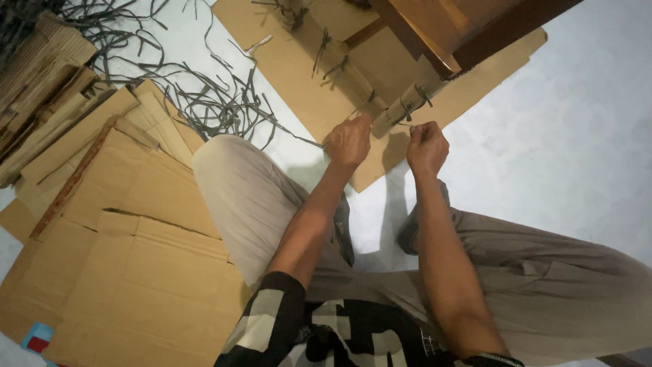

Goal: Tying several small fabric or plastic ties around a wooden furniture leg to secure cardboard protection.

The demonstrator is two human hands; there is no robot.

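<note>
Both bare forearms are reaching forward from the body, roughly parallel. Left hand is closing in a fist, knuckles up, thumb pinching. Right hand is curling into a tight fist, wrist slightly bent. Hands near, apart.

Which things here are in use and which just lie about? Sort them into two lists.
In use: left hand and right hand, both pulling a grey strap tight around a rolled cardboard bundle.

Lying about: loose grey straps, flat cardboard sheets, stacked cardboard, wooden furniture.
</note>
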